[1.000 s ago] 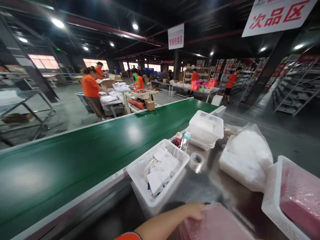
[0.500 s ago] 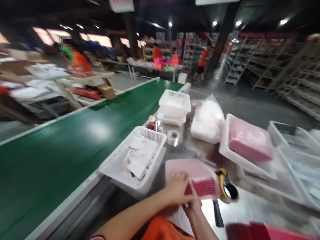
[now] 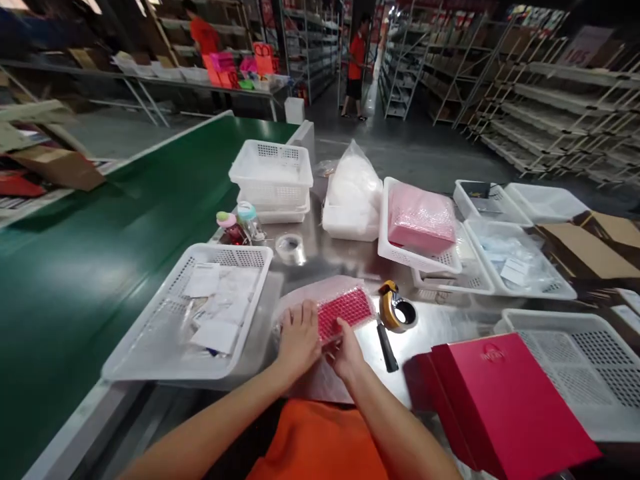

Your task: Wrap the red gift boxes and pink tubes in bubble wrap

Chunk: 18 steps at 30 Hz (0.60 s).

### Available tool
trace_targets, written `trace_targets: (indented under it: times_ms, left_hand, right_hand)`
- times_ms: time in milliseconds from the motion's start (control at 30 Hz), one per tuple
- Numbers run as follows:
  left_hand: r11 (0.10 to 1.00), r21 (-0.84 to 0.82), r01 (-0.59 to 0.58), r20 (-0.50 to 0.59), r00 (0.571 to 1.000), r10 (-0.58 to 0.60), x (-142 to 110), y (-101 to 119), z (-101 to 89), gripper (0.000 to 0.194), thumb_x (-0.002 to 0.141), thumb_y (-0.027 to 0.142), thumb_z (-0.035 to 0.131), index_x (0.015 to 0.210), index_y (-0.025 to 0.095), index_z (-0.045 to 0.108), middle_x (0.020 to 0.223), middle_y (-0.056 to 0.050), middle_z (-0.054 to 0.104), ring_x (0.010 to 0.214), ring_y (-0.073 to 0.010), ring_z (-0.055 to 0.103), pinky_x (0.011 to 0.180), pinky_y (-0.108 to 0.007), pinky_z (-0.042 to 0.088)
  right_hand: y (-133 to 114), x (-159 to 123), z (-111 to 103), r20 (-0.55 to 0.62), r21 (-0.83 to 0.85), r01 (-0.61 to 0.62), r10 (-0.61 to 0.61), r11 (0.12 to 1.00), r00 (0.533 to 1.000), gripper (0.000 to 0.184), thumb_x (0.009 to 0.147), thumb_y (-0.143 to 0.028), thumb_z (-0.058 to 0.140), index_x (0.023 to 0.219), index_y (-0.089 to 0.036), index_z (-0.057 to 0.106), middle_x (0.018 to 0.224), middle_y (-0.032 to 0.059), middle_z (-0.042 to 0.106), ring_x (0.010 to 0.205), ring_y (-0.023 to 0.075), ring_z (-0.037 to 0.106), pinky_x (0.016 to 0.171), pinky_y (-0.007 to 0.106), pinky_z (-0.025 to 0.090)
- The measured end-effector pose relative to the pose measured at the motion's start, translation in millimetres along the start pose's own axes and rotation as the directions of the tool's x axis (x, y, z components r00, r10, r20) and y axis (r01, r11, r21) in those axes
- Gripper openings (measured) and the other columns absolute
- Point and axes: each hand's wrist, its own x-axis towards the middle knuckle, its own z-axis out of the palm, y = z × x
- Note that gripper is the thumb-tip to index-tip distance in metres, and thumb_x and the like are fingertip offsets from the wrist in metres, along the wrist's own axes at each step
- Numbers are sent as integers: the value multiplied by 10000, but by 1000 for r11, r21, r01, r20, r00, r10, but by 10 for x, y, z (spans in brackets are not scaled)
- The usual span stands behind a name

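Observation:
A small red box wrapped in pink bubble wrap (image 3: 346, 310) lies on the steel table in front of me. My left hand (image 3: 299, 337) rests flat on the wrap at the box's left end, fingers spread. My right hand (image 3: 346, 349) presses the wrap at the box's near edge, thumb and fingers pinching it. A tape dispenser (image 3: 395, 317) with a black handle sits just right of the box. A red gift box (image 3: 503, 400) lies at the near right.
A white basket of paper packets (image 3: 150, 337) stands left of my hands, beside the green conveyor belt (image 3: 100, 220). Further back are stacked white baskets (image 3: 273, 180), a tape roll (image 3: 290, 249), a bag of white material (image 3: 353, 193) and a basket with pink bubble wrap (image 3: 421, 219). People work far off.
The view has swung down and right from the conveyor to the table. Both hands now lie on the bubble-wrapped box; one second ago only my left hand touched the wrap.

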Motion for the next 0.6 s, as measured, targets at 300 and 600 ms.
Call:
trace_targets:
  times_ms: [300,600]
  left_hand:
    - [999,-35,-1,-33,999,0,374,-346,-114,847,682,311,656,1442,-20,482,1365,-258,592,1176,-394,569,1023,-498,448]
    - [997,-40,72,-268,960,-80,-294,262,476,770,691,297,675,1407,32,573,1312,-223,637,1248,-381,537,1194,-560,292]
  right_hand:
    - [-685,544,-1144,-266,-789,152,-555,595,788,456,869,-320,560,1275,-111,551,1424,265,541,1358,345,479,1098,461,382]
    - [-800,1016,-1596,-127,-986,-58,-489,155,863,250,947,-206,518,1080,-56,666,1070,247,736,1120,319,667,1132,454,282]
